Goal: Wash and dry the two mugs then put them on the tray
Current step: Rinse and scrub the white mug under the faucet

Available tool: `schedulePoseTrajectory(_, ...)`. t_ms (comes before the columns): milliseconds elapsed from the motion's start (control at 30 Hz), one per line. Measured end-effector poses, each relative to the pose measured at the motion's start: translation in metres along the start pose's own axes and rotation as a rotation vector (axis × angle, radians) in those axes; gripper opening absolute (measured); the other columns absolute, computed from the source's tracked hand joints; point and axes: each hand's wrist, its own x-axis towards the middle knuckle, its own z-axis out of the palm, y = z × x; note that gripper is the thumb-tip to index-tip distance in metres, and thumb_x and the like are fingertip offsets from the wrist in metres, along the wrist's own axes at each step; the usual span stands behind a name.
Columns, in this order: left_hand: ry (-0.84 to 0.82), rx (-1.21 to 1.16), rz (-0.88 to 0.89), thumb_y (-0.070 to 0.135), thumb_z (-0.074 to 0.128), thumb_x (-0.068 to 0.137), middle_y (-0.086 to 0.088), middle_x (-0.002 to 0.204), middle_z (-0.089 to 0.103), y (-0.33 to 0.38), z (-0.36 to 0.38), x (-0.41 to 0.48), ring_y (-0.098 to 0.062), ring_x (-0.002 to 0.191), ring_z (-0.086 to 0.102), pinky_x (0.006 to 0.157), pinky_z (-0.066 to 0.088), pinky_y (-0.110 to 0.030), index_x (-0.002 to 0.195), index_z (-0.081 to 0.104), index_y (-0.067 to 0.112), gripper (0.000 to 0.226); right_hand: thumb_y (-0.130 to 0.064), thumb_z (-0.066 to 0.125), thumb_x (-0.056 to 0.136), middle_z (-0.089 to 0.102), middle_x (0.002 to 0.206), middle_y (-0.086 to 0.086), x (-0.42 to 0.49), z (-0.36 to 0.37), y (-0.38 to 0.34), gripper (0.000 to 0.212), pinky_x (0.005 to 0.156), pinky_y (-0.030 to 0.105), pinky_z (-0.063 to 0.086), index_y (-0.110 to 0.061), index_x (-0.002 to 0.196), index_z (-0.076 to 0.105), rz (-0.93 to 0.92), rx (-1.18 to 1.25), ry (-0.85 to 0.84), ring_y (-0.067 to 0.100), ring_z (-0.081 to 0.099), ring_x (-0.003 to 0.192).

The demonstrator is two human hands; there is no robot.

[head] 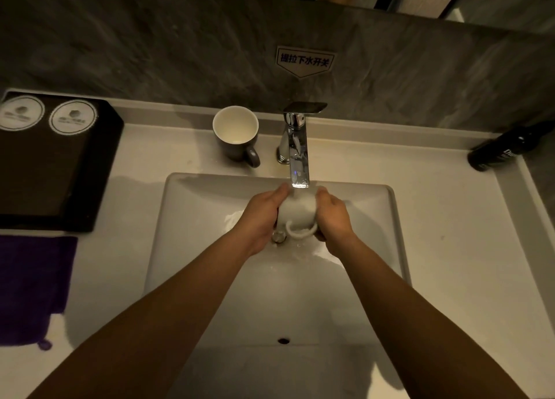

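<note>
A white mug (297, 211) lies on its side under the running chrome tap (295, 146), its handle toward me, above the white sink (192, 218). My left hand (261, 215) grips its left side and my right hand (333, 215) grips its right side. Water streams onto the mug and splashes around the drain. A second mug (237, 134), dark outside and cream inside, stands upright on the counter left of the tap, handle pointing right. The black tray (54, 173) sits on the counter at far left, holding two round paper coasters.
A purple cloth (30, 287) lies on the counter's left edge below the tray. A dark bottle (504, 149) lies at the back right corner. A grey stone wall with a sign rises behind the tap.
</note>
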Motion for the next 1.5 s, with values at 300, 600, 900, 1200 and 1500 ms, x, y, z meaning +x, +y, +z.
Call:
schedulePoseTrajectory(300,0.066,0.040,0.077,0.011,0.050,0.104,0.006,0.070,0.062,-0.005,-0.010,-0.003,-0.014,0.071,0.051,0.067,0.041,-0.030,0.073,0.063,0.019,0.035,-0.054,0.036,0.104,0.057,0.061,0.016,-0.008,-0.011,-0.009,0.056,0.045,0.026,0.033,-0.005,0.085,0.056,0.068,-0.235,-0.181,0.025,0.050,0.044)
schedulePoseTrajectory(600,0.134,-0.083,-0.075,0.017,0.054,0.101,-0.009,0.090,0.067,-0.009,-0.007,-0.002,-0.024,0.084,0.061,0.083,0.046,-0.037,0.088,0.067,0.015,0.019,0.006,0.046,0.089,0.041,0.159,0.012,-0.021,-0.034,-0.088,0.063,0.122,0.031,0.030,-0.007,0.151,0.041,-1.087,-0.569,0.202,0.024,0.038,0.147)
schedulePoseTrajectory(900,0.156,-0.153,-0.141,0.020,0.054,0.103,-0.014,0.107,0.069,-0.003,-0.011,-0.002,-0.027,0.093,0.064,0.079,0.050,-0.036,0.118,0.067,0.006,0.025,0.003,0.047,0.085,0.045,0.156,0.012,-0.024,-0.038,-0.093,0.065,0.117,0.036,0.040,-0.006,0.149,0.047,-1.058,-0.787,0.124,0.028,0.047,0.140)
schedulePoseTrajectory(1200,0.101,0.098,-0.006,0.012,0.052,0.102,-0.011,0.095,0.068,0.004,-0.019,-0.009,-0.024,0.093,0.059,0.088,0.043,-0.036,0.085,0.067,0.015,0.023,-0.016,0.057,0.092,0.062,0.102,0.005,-0.065,-0.032,-0.041,0.014,0.082,0.039,0.048,-0.013,0.103,0.066,-0.992,-0.664,0.129,0.021,0.055,0.096)
schedulePoseTrajectory(1500,0.025,0.566,0.170,0.016,0.052,0.100,0.010,0.113,0.034,0.015,-0.027,-0.031,-0.025,0.075,0.063,0.072,0.040,-0.034,0.060,0.048,0.017,0.040,-0.031,0.055,0.101,0.057,0.079,0.002,-0.080,0.012,-0.003,0.021,0.066,0.032,0.029,-0.021,0.083,0.050,-0.814,-0.801,-0.191,0.024,0.049,0.076)
